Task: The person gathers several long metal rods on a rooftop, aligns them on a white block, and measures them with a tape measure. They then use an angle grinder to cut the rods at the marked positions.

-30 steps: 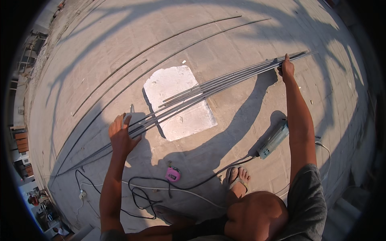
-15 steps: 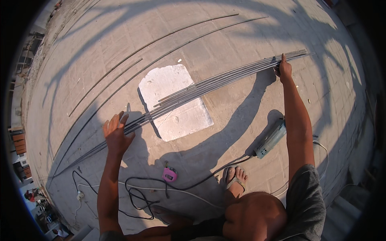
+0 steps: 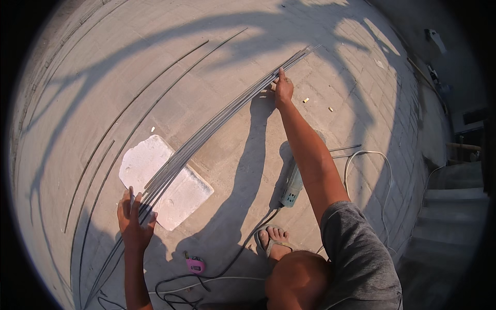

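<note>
A bundle of long thin metal rods (image 3: 206, 124) slants from the lower left to the upper right. Near its far end my right hand (image 3: 283, 90) is closed around the rods. Lower down, my left hand (image 3: 135, 225) is over the bundle, its fingers and thumb spread apart, the rods passing beneath. Part of the bundle crosses above a whitish stone slab (image 3: 188, 199) on the ground. Whether the left palm presses on the rods is hidden.
Several single rods (image 3: 147, 113) lie to the left. A grey-green corded power tool (image 3: 293, 187) rests under my right forearm. A pink tape measure (image 3: 196, 265) and a black cable (image 3: 235, 257) lie near my sandalled foot (image 3: 274, 238). Steps (image 3: 449, 212) rise at the right.
The view has swung to the right. The bundle now points more steeply away, with my right hand still gripping its far part. My left hand remains spread by the rods near the slab.
</note>
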{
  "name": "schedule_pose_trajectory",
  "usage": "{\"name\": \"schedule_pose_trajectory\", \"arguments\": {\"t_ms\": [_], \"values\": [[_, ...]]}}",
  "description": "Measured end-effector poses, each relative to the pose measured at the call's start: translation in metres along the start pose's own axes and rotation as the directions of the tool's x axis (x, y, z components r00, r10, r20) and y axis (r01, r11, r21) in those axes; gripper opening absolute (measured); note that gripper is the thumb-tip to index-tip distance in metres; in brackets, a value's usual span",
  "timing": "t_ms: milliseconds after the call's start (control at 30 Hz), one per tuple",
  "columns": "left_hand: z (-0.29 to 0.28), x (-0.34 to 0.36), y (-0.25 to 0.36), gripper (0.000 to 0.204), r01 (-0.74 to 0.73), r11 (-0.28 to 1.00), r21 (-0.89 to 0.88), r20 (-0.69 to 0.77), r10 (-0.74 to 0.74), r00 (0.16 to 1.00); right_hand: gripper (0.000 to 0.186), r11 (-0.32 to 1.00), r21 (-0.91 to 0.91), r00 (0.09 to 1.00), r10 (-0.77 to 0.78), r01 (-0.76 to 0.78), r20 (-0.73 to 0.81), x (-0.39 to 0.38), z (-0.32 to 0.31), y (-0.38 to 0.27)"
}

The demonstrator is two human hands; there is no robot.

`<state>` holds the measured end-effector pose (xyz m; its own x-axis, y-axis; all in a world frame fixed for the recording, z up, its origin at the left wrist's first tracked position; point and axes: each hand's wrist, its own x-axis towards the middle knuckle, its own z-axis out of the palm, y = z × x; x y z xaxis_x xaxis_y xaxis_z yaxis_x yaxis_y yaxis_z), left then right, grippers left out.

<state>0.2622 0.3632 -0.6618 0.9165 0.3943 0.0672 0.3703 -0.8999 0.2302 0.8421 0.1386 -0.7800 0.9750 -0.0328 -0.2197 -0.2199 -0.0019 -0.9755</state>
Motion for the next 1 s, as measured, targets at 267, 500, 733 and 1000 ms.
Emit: {"name": "schedule_pose_trajectory", "arguments": {"t_ms": [267, 500, 733, 1000], "values": [[0.02, 0.058, 0.048, 0.069, -0.139, 0.988, -0.074, 0.088, 0.145, 0.985, 0.048, 0.988, 0.053, 0.989, 0.145, -0.147, 0.042, -0.003, -0.005, -0.003], [0.042, 0.067, 0.063, 0.073, -0.138, 0.988, -0.072, 0.162, 0.148, 0.976, 0.046, 0.99, -0.035, 0.987, 0.137, -0.135, 0.079, 0.016, -0.013, -0.01], [0.008, 0.045, 0.048, 0.073, -0.107, 0.988, -0.114, 0.116, 0.12, 0.986, 0.071, 0.97, -0.175, 0.985, -0.156, 0.168, 0.078, -0.072, -0.041, -0.074], [-0.01, -0.034, 0.04, 0.059, -0.056, 0.981, -0.186, 0.022, 0.061, 0.998, 0.028, 0.801, -0.484, 0.932, -0.347, 0.352, 0.104, -0.266, -0.236, 0.015]]}}
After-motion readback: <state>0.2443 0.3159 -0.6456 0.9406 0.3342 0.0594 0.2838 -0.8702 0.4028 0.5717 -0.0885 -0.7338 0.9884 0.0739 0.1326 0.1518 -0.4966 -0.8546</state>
